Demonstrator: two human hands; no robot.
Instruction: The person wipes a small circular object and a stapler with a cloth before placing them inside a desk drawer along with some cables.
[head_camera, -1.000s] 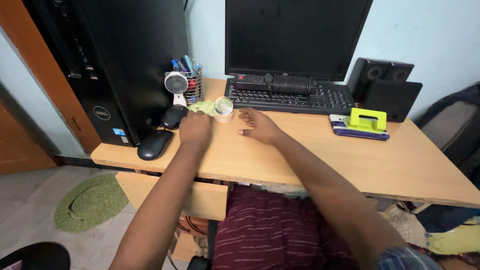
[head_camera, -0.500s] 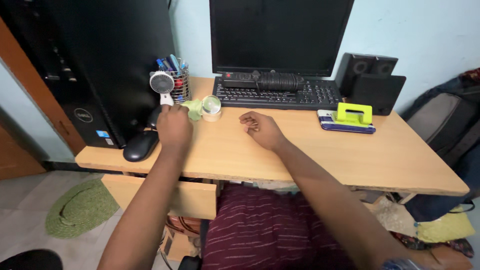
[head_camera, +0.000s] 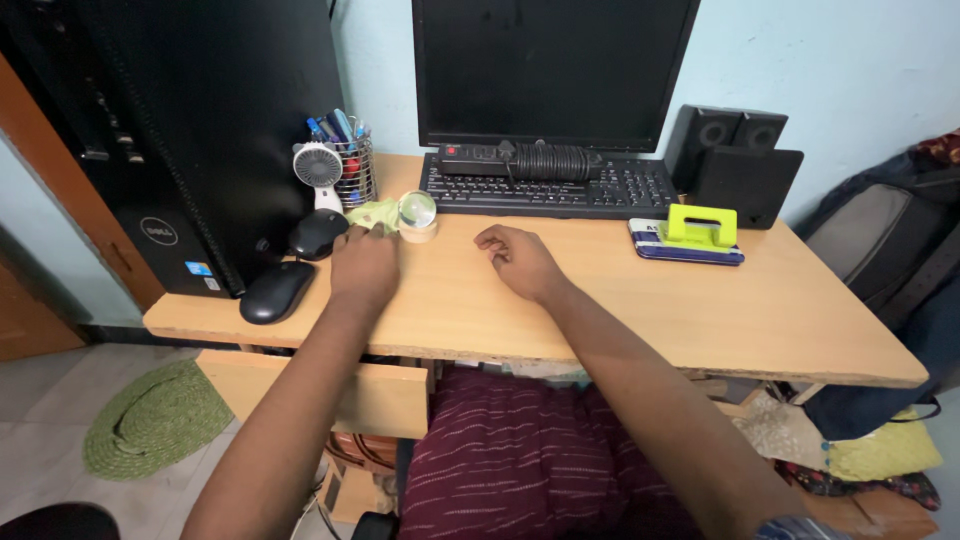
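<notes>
My left hand lies knuckles up on the wooden desk, its fingertips at a crumpled green cloth; the fingers are hidden, so a grip cannot be seen. Right beside the cloth stands a roll of tape with a clear round top. A black mouse sits just left of the hand, and a second black mouse lies nearer the desk's edge. My right hand rests on the desk with loosely curled fingers and holds nothing.
A black computer tower stands at the left, with a small white fan and a mesh pen holder beside it. Behind are a monitor, a keyboard, speakers and a green hole punch on a book.
My left hand drifted left toward the upper mouse, then came back to the green cloth. The right hand's fingers curled in. The camera view shifted slightly.
</notes>
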